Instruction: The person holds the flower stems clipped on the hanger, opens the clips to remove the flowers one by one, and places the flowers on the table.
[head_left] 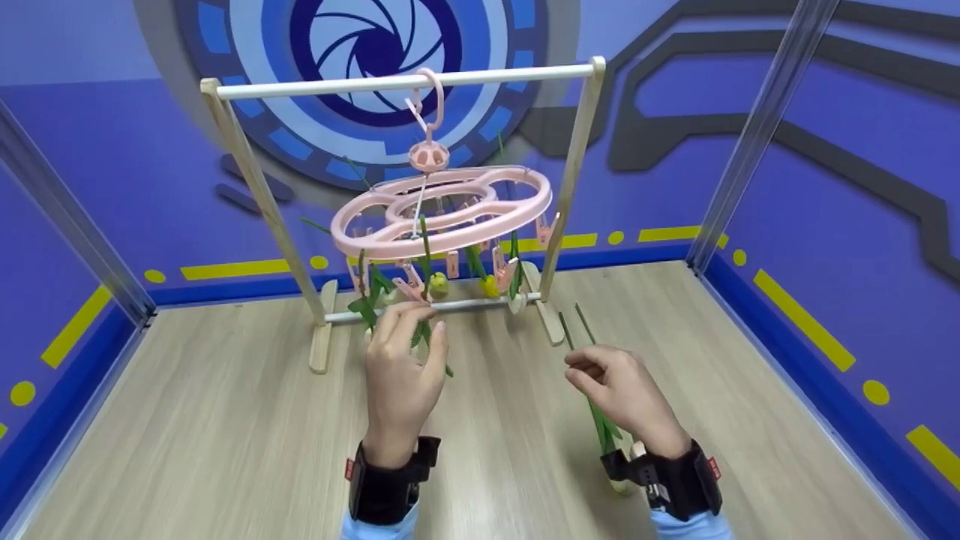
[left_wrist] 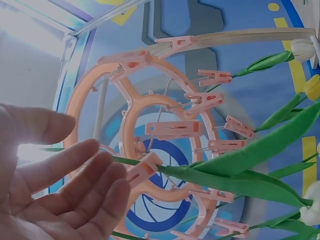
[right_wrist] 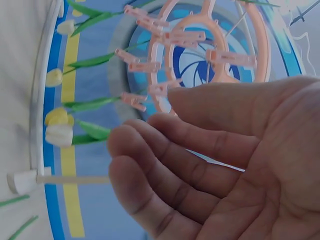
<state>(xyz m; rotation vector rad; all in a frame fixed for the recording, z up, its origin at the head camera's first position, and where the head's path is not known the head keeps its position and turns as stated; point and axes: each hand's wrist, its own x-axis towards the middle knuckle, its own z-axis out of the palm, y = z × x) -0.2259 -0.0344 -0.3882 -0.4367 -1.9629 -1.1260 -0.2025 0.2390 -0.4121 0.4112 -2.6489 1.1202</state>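
Left hand (head_left: 401,375): raised below pink clip hanger (head_left: 442,210), fingers loosely extended, fingertips at green stem (head_left: 424,255) hanging from clip; grip on stem cannot be confirmed. Hanger hooked on top bar of wooden rack (head_left: 247,169); several artificial flowers hang from clips, heads down. Right hand (head_left: 622,397): low over wooden table (head_left: 225,435), pinching loose flower stems (head_left: 581,330), stem ends pointing up toward rack.

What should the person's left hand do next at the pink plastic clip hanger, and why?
Probably pinch the pink clip open. The left hand is already up at the hanging green stem, fingers relaxed, while the right hand seems to hold two loose stems.
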